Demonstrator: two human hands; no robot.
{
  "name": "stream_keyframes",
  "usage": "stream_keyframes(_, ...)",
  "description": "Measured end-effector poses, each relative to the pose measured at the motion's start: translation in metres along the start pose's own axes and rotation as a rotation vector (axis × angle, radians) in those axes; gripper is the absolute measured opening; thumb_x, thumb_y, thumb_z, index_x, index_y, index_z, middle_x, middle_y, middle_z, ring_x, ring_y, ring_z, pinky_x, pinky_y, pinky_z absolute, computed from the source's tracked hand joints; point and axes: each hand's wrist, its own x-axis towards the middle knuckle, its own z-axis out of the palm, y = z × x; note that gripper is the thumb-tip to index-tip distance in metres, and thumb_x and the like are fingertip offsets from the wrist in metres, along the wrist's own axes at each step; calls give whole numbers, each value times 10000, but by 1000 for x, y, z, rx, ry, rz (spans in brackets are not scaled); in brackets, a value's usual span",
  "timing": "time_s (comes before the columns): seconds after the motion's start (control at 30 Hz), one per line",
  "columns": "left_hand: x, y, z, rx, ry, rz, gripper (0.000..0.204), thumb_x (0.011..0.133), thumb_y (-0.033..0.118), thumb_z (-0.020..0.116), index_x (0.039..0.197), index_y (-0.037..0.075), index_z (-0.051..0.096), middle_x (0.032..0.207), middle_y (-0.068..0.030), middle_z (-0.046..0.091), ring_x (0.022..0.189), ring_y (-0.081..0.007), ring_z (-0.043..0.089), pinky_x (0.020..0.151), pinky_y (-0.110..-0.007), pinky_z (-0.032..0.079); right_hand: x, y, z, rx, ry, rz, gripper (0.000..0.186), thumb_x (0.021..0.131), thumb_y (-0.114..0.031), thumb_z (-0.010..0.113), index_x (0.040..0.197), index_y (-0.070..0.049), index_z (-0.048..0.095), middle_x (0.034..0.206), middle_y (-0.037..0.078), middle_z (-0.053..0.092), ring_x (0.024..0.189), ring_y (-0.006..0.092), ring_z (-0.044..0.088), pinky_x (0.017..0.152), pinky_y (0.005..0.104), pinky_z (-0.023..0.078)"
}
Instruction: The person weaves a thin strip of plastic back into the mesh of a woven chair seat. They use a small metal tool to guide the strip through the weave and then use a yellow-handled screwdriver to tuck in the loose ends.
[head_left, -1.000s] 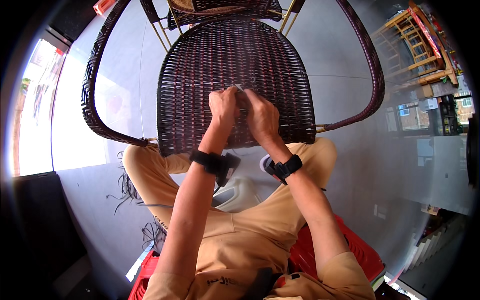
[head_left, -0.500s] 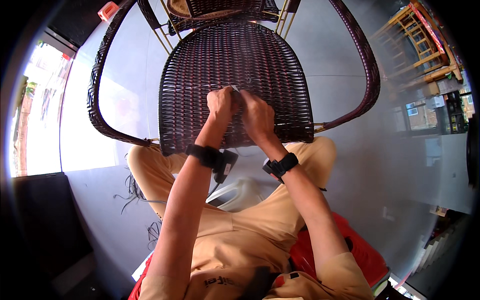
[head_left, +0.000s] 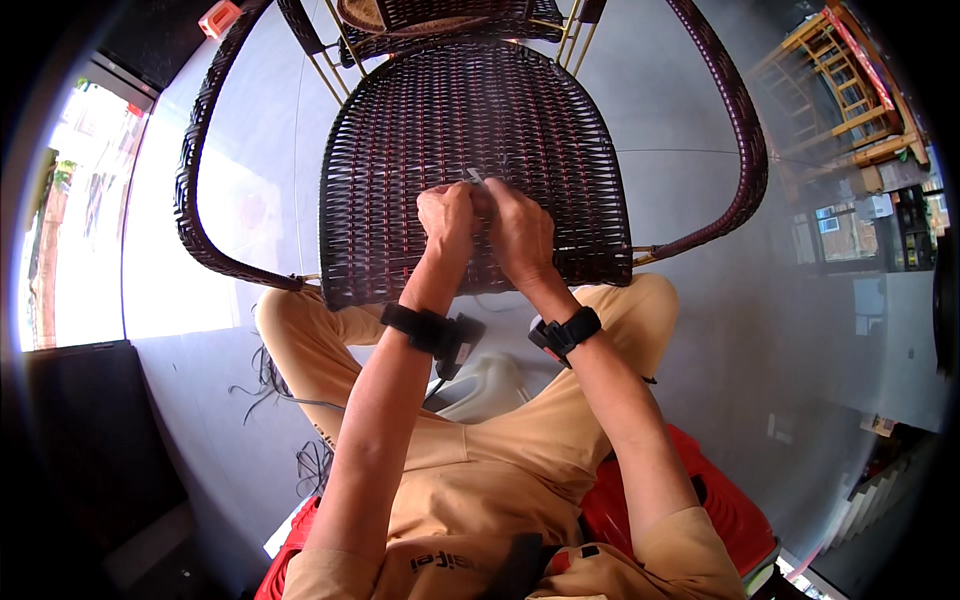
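Observation:
A dark brown woven wicker chair [head_left: 400, 120] with curved armrests stands right in front of me, its seat between my knees. Above the front half of that seat my left hand [head_left: 447, 212] and my right hand [head_left: 521, 228] meet, fingers curled and pinched together. A small whitish tip [head_left: 475, 175] sticks out between the fingertips; what it belongs to is hidden by the hands. Black straps circle both wrists, and a small dark device [head_left: 459, 345] with a cable hangs by the left one.
I sit on a red plastic seat [head_left: 690, 480]. Dark thin strips [head_left: 268, 375] lie on the floor by my left knee. Wooden frame furniture [head_left: 850, 90] is at the far right, a small red stool [head_left: 217, 18] at the far left, and a bright doorway [head_left: 75, 220] on the left.
My hands have shifted very slightly to the right and remain together. The whitish tip shows a little more above the fingers. The device by my left wrist has swung slightly right.

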Motion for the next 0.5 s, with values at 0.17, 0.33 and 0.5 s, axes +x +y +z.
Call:
stream_keyframes(0.17, 2, 2, -2, 0, 17, -9, 170, 802, 111, 580, 728, -16, 664, 599, -50, 569, 434, -126, 435, 418, -249, 377, -1, 4, 4, -8, 24, -19, 185, 837, -34, 526, 1001, -60, 608, 820, 152, 661, 733, 364, 636, 599, 446, 494)
stream_keyframes(0.33, -1, 9, 0, 35, 12, -59, 167, 800, 104, 576, 731, -14, 672, 614, -41, 569, 439, -121, 424, 432, -243, 385, 11, 6, -3, 71, 138, 77, 270, 835, -33, 539, 1093, -49, 619, 863, 179, 652, 777, 359, 639, 643, 431, 503)
stream_keyframes(0.5, 1, 8, -4, 16, -25, -82, 172, 816, 105, 575, 748, -11, 682, 637, -43, 587, 443, -119, 443, 419, -248, 404, 10, 5, -10, 49, 123, 74, 226, 868, -57, 567, 1066, -45, 675, 889, 188, 670, 762, 348, 654, 667, 415, 506)
